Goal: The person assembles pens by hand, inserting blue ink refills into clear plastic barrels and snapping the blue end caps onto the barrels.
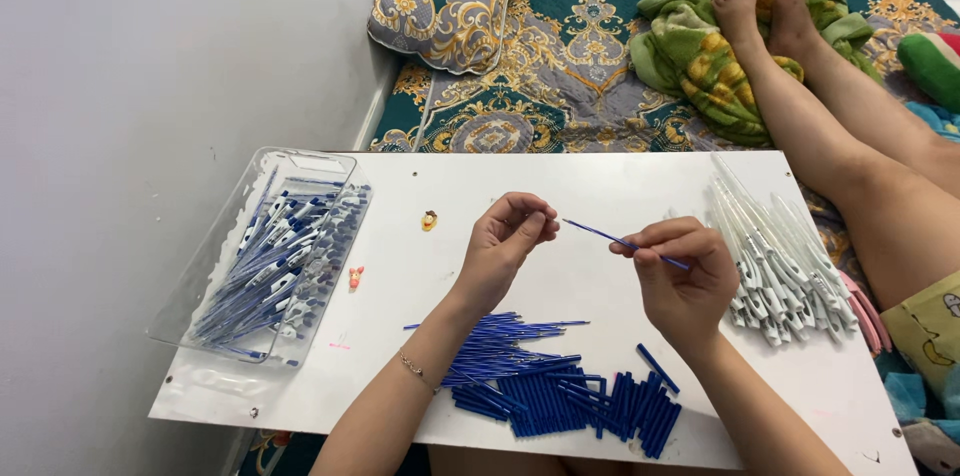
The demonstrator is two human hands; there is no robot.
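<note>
- Closest to you, the short blue caps (590,406) and the long blue refills (500,341) are heaped at the near edge of the white worktop (600,191). Keep them there so your wrists don't drag through them when you reach for the next one.
- Your right hand (685,276) has its fingers pinched shut round one end of a thin blue refill (620,240). That grip looks right to me: hold it near the end, light pressure, since a tube this skinny will probably flex if you squeeze mid-length.
- The refill is up off the worktop, between your two hands. Its long axis runs from lower right, inside your right hand, up and left, with the free tip pointing at your left hand and just short of it.
- Your left hand (510,236) is curled nearly closed, fingertips bunched together (I can't tell whether there's a small part in there, it's hidden).
- I'd keep the left hand still and line the refill up straight along its own length, not at an angle.
- Further out: white pen barrels (780,256) piled on the right, a clear tray (215,246) of finished pens on the left, both well apart from your hands.
- Beyond the worktop, a patterned bed (570,66) with someone's bare legs (830,136) stretched across it.
</note>
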